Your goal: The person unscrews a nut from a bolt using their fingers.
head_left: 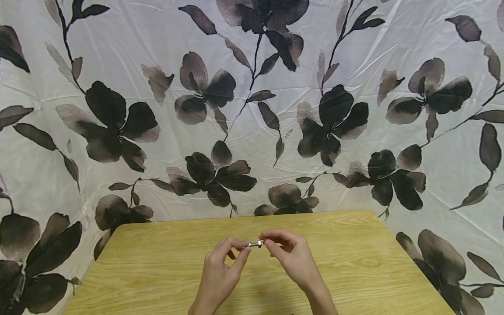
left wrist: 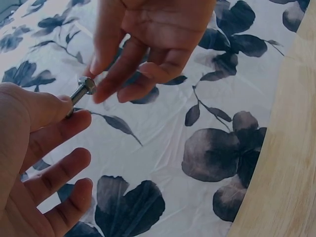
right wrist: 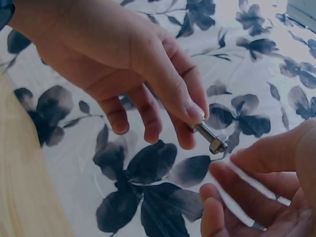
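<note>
A small silver bolt (head_left: 253, 244) lies nearly level between the two hands, above the wooden table. My left hand (head_left: 224, 267) pinches one end of it between thumb and index finger, and the other left fingers are spread loosely in the left wrist view. The threaded shank (right wrist: 207, 132) shows in the right wrist view, with a hexagonal piece (right wrist: 217, 145) at its free end. Whether that piece is a nut or the bolt's head I cannot tell. Around that end, my right hand (head_left: 293, 258) has its thumb and index fingertips close by, apart, with bent fingers gripping nothing visible.
Beneath the hands is a light wood-grain table (head_left: 157, 262) with rounded far corners. A white cloth with dark flowers (head_left: 275, 144) hangs behind it and along both sides. A dark band (right wrist: 6, 12) shows on the left wrist.
</note>
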`<state>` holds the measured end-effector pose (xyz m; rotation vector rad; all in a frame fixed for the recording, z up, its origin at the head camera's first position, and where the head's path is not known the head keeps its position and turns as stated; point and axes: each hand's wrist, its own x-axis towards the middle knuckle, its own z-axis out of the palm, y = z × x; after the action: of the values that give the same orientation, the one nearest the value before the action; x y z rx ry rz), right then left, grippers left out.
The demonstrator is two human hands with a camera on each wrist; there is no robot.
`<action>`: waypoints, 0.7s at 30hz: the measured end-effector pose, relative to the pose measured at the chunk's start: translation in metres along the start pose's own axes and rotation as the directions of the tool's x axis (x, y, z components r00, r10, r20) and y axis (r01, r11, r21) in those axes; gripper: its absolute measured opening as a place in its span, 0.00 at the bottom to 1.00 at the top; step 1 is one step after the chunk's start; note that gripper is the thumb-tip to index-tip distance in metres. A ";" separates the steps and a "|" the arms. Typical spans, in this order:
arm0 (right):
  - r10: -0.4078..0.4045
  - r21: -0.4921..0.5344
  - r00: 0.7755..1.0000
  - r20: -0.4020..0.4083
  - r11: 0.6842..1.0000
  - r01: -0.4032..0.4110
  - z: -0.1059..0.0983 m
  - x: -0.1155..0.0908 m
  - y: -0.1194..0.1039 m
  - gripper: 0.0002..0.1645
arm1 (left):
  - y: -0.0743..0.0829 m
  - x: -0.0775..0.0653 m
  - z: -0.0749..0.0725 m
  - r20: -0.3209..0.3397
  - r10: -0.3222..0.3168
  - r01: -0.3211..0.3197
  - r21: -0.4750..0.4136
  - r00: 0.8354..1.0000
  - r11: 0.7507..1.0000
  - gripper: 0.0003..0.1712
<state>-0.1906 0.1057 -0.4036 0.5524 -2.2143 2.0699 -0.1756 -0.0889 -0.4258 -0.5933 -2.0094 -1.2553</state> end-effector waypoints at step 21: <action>0.061 -0.049 0.997 0.039 0.997 -0.059 -0.004 -0.001 -0.001 0.11 | 0.001 -0.001 0.003 -0.017 0.046 -0.046 0.005 0.999 0.999 0.13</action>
<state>-0.1896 0.1098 -0.4022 0.5354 -2.3242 2.0460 -0.1751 -0.0861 -0.4262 -0.6207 -1.9735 -1.2241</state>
